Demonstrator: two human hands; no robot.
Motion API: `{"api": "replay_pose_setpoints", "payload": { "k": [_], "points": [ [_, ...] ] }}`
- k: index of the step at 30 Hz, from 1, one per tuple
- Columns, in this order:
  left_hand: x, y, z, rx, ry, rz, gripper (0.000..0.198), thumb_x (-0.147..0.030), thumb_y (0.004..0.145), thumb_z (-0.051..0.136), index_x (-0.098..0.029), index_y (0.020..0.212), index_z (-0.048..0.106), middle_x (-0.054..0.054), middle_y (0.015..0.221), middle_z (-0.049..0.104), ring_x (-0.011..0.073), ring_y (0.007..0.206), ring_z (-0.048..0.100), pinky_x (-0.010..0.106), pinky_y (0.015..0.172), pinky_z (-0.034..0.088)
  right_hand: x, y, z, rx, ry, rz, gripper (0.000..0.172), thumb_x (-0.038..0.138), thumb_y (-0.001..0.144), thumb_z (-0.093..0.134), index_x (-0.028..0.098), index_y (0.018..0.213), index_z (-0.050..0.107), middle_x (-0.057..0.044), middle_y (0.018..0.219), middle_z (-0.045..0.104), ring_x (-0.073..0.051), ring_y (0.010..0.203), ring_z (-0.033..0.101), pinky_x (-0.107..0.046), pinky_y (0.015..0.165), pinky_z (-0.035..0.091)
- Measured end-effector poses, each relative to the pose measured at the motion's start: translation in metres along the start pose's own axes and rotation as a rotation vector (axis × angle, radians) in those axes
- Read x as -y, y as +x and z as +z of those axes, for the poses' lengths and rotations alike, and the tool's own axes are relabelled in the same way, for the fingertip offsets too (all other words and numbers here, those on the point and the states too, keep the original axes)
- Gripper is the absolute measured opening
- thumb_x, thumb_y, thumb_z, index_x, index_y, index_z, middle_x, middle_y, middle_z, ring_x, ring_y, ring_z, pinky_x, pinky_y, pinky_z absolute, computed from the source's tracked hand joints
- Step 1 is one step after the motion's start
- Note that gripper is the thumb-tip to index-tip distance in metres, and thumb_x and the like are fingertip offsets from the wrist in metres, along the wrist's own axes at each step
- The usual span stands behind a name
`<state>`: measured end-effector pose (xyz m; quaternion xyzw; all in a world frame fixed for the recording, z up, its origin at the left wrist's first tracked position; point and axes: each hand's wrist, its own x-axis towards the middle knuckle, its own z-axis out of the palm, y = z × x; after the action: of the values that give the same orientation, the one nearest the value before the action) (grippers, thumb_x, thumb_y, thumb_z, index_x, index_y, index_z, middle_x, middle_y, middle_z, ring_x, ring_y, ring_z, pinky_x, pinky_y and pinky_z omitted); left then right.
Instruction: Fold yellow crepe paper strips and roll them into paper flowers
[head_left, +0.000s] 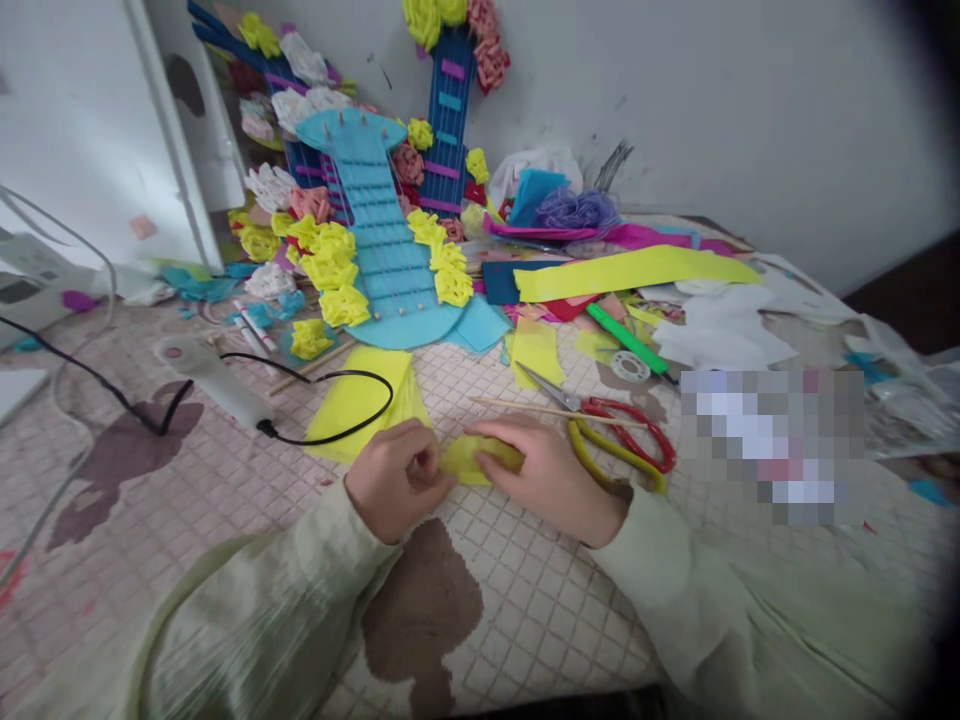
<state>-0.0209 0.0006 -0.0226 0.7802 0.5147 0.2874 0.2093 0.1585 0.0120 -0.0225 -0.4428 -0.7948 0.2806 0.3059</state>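
My left hand [396,478] and my right hand [549,478] meet low in the middle of the view, over a checked cloth. Both are closed on a small folded piece of yellow paper [474,458] held between them. My left fingers pinch its left end; my right fingers press along its top and right side. A larger yellow sheet [358,398] lies flat just behind my left hand. Red-handled scissors [616,420] and yellow-handled scissors [611,455] lie just right of my right hand, with a thin wooden stick [525,407] behind them.
A glue gun [217,380] with a black cord [330,405] lies at the left. Behind stands a blue guitar-shaped paper model [382,250] edged with yellow paper flowers [330,270]. Coloured paper strips [630,270], a green knife [626,338] and white scraps [720,335] crowd the right.
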Motion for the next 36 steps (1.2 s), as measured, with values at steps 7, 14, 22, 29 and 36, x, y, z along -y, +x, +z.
{"api": "replay_pose_setpoints", "payload": {
  "k": [7, 14, 22, 29, 36],
  "points": [
    [-0.016, 0.0, 0.013, -0.011, -0.811, -0.3, 0.039, -0.025, 0.065, 0.057, -0.017, 0.099, 0.041, 0.006, 0.091, 0.057, 0.0152, 0.075, 0.058, 0.029, 0.063, 0.047, 0.012, -0.004, -0.001, -0.149, 0.376, 0.154, 0.028, 0.028, 0.08, 0.049, 0.022, 0.106, 0.052, -0.005, 0.107, 0.057, -0.017, 0.096, 0.053, -0.033, 0.081, 0.045],
    [-0.021, -0.005, 0.015, 0.158, -0.809, -0.366, 0.015, -0.027, 0.07, 0.054, -0.015, 0.077, 0.059, 0.005, 0.073, 0.066, 0.0162, 0.064, 0.061, 0.031, 0.061, 0.051, 0.015, -0.007, -0.006, -0.073, 0.574, 0.282, 0.029, 0.036, 0.078, 0.049, 0.02, 0.103, 0.054, -0.005, 0.092, 0.06, -0.015, 0.081, 0.057, -0.026, 0.066, 0.048],
    [-0.024, -0.009, 0.013, 0.251, -0.681, -0.259, 0.01, -0.024, 0.07, 0.052, -0.015, 0.071, 0.055, 0.003, 0.067, 0.062, 0.0149, 0.065, 0.059, 0.027, 0.06, 0.049, 0.009, -0.005, -0.007, 0.008, 0.51, 0.3, 0.016, 0.031, 0.074, 0.055, 0.016, 0.076, 0.059, -0.001, 0.072, 0.06, -0.012, 0.067, 0.055, -0.025, 0.059, 0.047],
    [-0.016, -0.003, 0.014, 0.175, -0.923, -0.511, 0.017, -0.025, 0.067, 0.054, -0.016, 0.08, 0.052, -0.002, 0.058, 0.057, 0.0098, 0.048, 0.052, 0.022, 0.045, 0.041, -0.002, -0.008, -0.019, -0.087, 0.406, 0.213, 0.022, 0.032, 0.082, 0.044, 0.017, 0.08, 0.06, -0.002, 0.068, 0.061, -0.011, 0.061, 0.056, -0.025, 0.056, 0.048],
    [-0.01, 0.002, 0.011, 0.143, -0.812, -0.484, 0.019, -0.025, 0.065, 0.055, -0.015, 0.08, 0.059, 0.0, 0.065, 0.061, 0.0123, 0.06, 0.056, 0.024, 0.054, 0.042, -0.021, -0.009, -0.036, -0.042, -0.099, -0.377, 0.021, 0.018, 0.078, 0.053, 0.021, 0.097, 0.059, -0.005, 0.095, 0.056, -0.013, 0.084, 0.054, -0.031, 0.075, 0.047]
  ]
}}
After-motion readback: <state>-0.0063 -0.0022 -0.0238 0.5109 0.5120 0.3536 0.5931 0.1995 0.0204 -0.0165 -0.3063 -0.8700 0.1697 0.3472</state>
